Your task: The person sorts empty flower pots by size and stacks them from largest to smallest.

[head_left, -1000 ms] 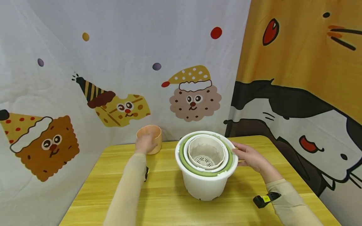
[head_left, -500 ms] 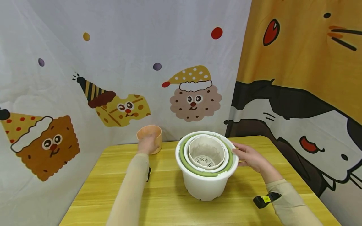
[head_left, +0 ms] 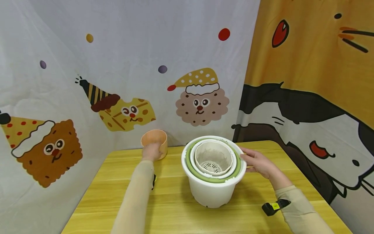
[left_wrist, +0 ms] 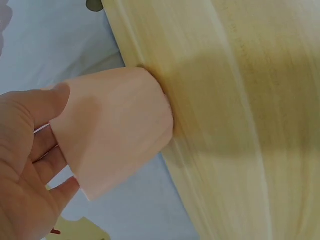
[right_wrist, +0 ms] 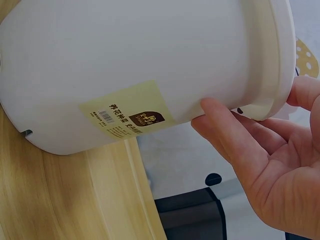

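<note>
My left hand (head_left: 152, 151) pinches the rim of a peach-coloured plastic pot (head_left: 163, 147) at the table's back edge. In the left wrist view the thumb lies on its outer wall (left_wrist: 115, 125), with other fingers partly hidden behind the rim. A large white flower pot (head_left: 210, 195) stands upright at mid-table, holding a green pot (head_left: 210, 179) and smaller white pots nested inside. The innermost pot (head_left: 213, 154) has a perforated bottom. My right hand (head_left: 260, 164) holds the large pot's rim at its right side, thumb over the rim and fingers under it.
All the pots stand on a wood-grain table (head_left: 169, 208). A printed cloth backdrop (head_left: 131, 48) hangs close behind it and along the right. A pale green label (right_wrist: 130, 112) with writing is on the white pot's side.
My left hand has shifted slightly right and down at the peach pot's rim. The right hand and the nested pots have stayed put.
</note>
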A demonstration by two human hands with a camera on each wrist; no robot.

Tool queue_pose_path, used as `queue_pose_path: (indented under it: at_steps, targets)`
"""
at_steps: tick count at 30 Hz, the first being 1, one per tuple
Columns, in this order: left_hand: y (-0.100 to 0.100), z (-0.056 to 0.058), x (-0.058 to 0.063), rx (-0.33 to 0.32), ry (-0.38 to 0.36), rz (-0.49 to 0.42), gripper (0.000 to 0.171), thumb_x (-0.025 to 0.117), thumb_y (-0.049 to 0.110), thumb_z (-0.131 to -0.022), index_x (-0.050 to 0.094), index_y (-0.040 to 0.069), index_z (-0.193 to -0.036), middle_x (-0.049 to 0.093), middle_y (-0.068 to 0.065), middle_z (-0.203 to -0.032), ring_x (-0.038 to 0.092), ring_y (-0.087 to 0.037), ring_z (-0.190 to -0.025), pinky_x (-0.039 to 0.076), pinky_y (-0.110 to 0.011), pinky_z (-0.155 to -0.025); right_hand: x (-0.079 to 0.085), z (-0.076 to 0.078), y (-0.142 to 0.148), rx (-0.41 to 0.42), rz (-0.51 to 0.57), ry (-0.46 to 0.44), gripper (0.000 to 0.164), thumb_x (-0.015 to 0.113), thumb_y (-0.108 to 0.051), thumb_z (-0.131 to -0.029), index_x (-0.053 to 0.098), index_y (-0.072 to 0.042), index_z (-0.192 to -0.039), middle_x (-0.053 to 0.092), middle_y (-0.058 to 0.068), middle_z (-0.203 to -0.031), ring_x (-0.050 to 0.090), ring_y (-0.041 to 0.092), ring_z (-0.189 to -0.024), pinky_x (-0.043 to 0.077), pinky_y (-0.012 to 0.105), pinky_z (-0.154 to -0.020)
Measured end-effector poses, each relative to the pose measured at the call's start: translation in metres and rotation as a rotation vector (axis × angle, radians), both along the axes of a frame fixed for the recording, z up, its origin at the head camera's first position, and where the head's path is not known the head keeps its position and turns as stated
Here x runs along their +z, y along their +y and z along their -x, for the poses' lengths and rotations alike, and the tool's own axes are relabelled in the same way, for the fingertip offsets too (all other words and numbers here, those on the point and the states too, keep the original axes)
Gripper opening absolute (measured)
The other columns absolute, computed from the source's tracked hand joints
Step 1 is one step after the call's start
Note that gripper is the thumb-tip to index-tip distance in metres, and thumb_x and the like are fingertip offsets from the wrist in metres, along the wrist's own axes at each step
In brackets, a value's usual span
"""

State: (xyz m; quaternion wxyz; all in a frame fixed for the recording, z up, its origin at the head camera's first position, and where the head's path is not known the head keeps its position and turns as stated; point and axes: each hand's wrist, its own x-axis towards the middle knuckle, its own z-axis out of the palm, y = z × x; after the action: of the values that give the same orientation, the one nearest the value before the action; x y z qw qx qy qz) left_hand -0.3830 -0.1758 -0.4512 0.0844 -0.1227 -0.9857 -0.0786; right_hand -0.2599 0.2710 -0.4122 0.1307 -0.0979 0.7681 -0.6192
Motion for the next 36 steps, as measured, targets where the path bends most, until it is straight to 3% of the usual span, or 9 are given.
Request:
queue_pose_path:
  at_steps: [5,11,17,25,36]
  targets:
    - [0.0,-0.003,-0.003,0.02,0.056,-0.007,0.018,0.076,0.012,-0.083,0.068,0.009,-0.1,0.069,-0.009,-0.084,0.066,-0.032,-0.076,0.054,-0.051,-0.066,0.0,0.0,-0.001,-0.005,-0.012,-0.001,0.064,0.05,-0.026,-0.105,0.02,-0.001,-0.156,0.027,0.034,-0.153,0.064,0.025,-0.107,0.057,0.04,-0.085]
    - [0.0,-0.003,-0.01,0.077,0.065,-0.056,0.018,0.071,0.004,-0.082,0.072,0.012,-0.099,0.071,-0.007,-0.085,0.066,-0.031,-0.076,0.054,-0.051,-0.066,0.0,0.0,-0.001,-0.015,-0.024,-0.001,0.064,0.05,-0.028,-0.105,0.022,-0.001,-0.156,0.029,0.033,-0.152,0.064,0.024,-0.106,0.057,0.04,-0.085]
    - [0.003,-0.007,-0.013,0.107,0.091,-0.065,0.019,0.065,-0.002,-0.081,0.074,0.014,-0.087,0.069,-0.005,-0.077,0.064,-0.03,-0.073,0.052,-0.052,-0.07,0.0,-0.001,-0.001,-0.015,-0.02,0.0,0.064,0.05,-0.027,-0.105,0.021,0.0,-0.156,0.028,0.033,-0.152,0.065,0.023,-0.105,0.057,0.04,-0.085]
    - [0.004,-0.015,-0.011,0.088,0.118,-0.117,0.02,0.061,0.001,-0.085,0.076,0.013,-0.086,0.069,-0.007,-0.077,0.062,-0.033,-0.071,0.049,-0.054,-0.075,0.0,0.0,0.0,-0.025,-0.023,-0.003,0.063,0.049,-0.026,-0.105,0.021,-0.001,-0.156,0.028,0.033,-0.153,0.065,0.025,-0.106,0.057,0.041,-0.085]
    - [0.001,-0.015,-0.017,0.044,0.199,-0.024,0.019,0.067,-0.001,-0.079,0.075,0.015,-0.081,0.065,-0.001,-0.068,0.062,-0.027,-0.064,0.051,-0.047,-0.06,0.0,-0.001,-0.001,-0.032,-0.016,-0.007,0.063,0.05,-0.026,-0.105,0.023,-0.001,-0.156,0.029,0.032,-0.152,0.065,0.023,-0.105,0.057,0.04,-0.084]
